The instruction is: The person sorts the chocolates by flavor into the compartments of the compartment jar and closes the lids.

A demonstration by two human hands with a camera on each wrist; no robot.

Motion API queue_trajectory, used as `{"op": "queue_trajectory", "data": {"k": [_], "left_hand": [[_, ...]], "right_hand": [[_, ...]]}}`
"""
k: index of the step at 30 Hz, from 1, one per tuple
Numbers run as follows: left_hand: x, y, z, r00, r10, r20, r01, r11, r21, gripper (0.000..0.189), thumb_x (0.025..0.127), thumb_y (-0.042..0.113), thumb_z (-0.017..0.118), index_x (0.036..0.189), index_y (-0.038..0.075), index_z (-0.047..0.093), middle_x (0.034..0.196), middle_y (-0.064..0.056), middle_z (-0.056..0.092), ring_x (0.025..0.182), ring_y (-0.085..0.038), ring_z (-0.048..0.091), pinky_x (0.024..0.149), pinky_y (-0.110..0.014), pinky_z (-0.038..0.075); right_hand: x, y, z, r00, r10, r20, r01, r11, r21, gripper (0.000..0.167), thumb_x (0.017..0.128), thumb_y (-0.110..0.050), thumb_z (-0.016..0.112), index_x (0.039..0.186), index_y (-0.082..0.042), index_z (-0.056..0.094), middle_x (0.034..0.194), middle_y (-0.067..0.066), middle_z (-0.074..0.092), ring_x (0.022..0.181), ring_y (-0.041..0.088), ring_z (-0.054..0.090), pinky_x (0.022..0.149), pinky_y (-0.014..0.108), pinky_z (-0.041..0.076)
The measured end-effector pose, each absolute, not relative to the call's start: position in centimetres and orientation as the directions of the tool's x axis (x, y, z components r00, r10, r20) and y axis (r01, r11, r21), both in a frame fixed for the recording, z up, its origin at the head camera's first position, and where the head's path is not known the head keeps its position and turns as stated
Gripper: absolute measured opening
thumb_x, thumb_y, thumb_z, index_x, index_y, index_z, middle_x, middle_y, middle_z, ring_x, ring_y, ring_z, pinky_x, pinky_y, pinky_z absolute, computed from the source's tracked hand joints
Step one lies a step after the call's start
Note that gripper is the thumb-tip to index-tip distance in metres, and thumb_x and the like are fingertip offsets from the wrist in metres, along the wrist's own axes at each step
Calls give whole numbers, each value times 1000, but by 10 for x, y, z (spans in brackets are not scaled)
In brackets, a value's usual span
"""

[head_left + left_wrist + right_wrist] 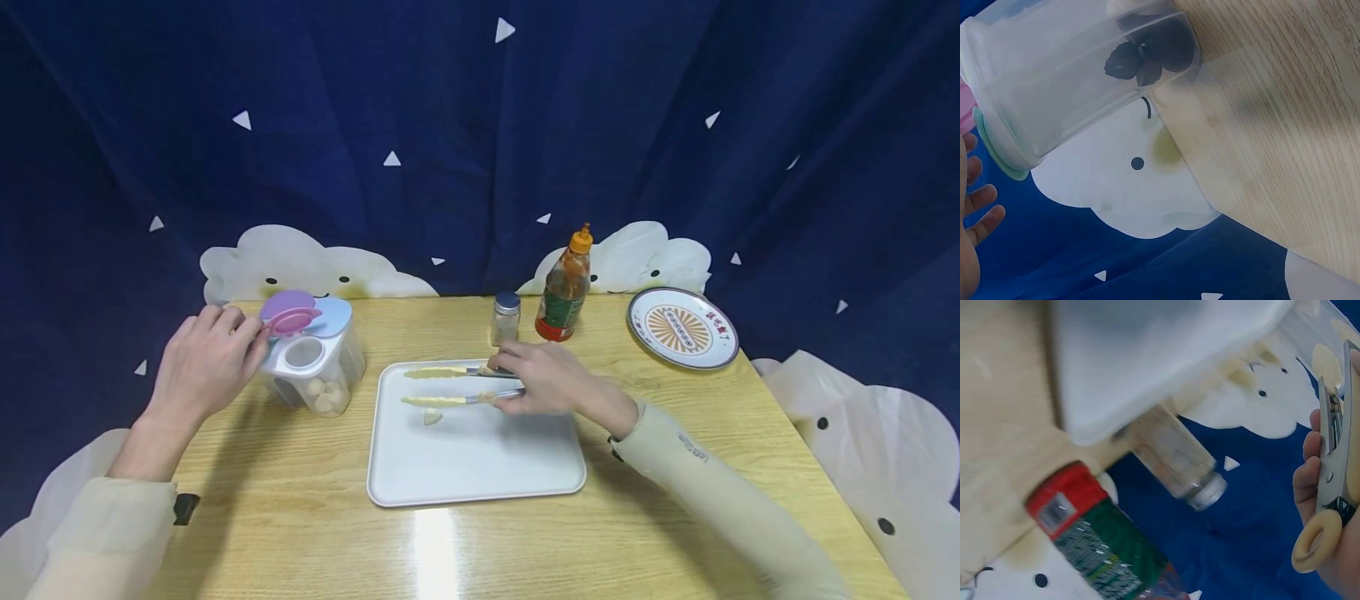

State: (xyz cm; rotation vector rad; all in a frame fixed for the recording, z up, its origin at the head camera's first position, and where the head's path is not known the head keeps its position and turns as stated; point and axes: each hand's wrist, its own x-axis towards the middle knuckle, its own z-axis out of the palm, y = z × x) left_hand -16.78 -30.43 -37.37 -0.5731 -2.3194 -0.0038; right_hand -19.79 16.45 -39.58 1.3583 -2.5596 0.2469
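My left hand (pixel 206 358) is at the clear multi-compartment container (pixel 348 358), pinching the edge of its raised pink lid (pixel 292 321). Below that lid is a round opening (pixel 303 352), and pale rounded pieces (pixel 327 397) lie in the compartment under it. In the left wrist view, dark shrivelled pieces (pixel 1125 60) show through another compartment. With my right hand (pixel 543 379) I grip metal tongs (pixel 1335 450) with yellowish tips, their arms spread apart and pointing left over the white tray (pixel 480 467). One small pale piece (pixel 432 416) lies on the tray just below the tips.
Behind the tray stand a small jar (pixel 506 321) with a dark lid and a sauce bottle (pixel 564 292) with an orange cap. A patterned plate (pixel 682 328) lies at the back right of the wooden table (pixel 300 517). A dark blue curtain (pixel 450 83) hangs behind.
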Motion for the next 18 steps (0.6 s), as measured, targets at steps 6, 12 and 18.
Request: {"op": "queue_trajectory", "data": {"k": [6, 12, 18], "left_hand": [[-167, -303, -374, -638, 396, 660, 399, 903, -156, 32, 100, 27, 51, 99, -1, 67, 91, -24, 68, 88, -45, 62, 65, -52, 48], [-167, -304, -374, -635, 396, 663, 401, 903, -154, 27, 97, 23, 56, 99, -1, 67, 91, -24, 68, 88, -45, 62, 65, -52, 48], [-166, -303, -373, -652, 391, 650, 395, 907, -150, 23, 94, 20, 61, 100, -1, 68, 92, -24, 69, 90, -45, 62, 66, -52, 48]], "right_hand": [[-189, 178, -414, -559, -802, 211, -826, 562, -50, 44, 85, -47, 80, 115, -16, 73, 101, -4, 69, 71, 5, 57, 56, 22, 46], [-186, 184, -430, -575, -790, 213, -814, 578, -51, 44, 83, -48, 81, 114, -17, 73, 99, -6, 68, 70, 4, 55, 54, 19, 41], [-185, 187, -438, -595, -783, 184, -803, 591, -79, 45, 83, -48, 82, 116, -18, 73, 98, -7, 67, 70, 4, 54, 54, 19, 40]]}}
